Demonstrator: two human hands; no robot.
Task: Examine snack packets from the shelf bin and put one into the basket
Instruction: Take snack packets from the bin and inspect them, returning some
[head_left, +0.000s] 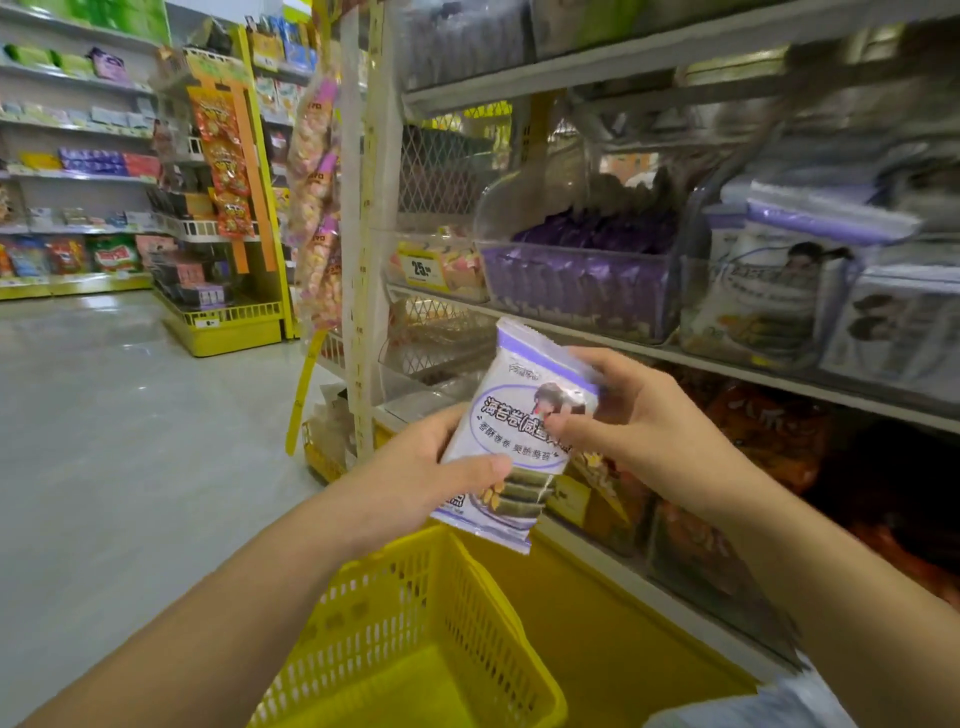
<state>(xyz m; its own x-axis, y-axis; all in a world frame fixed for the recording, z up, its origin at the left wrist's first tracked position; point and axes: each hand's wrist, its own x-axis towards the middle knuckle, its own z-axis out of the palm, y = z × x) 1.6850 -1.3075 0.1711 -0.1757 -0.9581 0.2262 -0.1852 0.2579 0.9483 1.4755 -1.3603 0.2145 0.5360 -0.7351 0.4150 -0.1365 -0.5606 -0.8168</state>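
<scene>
Both hands, left hand (415, 467) and right hand (623, 415), pinch 1 snack packet (511, 436) just above the yellow basket (415, 623); release unevenly and it could miss the rim, hitting the floor.

A grey shelf (727, 366) is seen on the right, and clear bins are set on it side by side. The first bin (452, 291) is fronted by a yellow price tag (422, 268). The second bin (524, 208) is filled with purple packets (597, 228). White-and-purple snack packets (753, 291) are held in the third bin (841, 312). A yellow display stand (223, 322) is carried by the pale floor (104, 415).
</scene>
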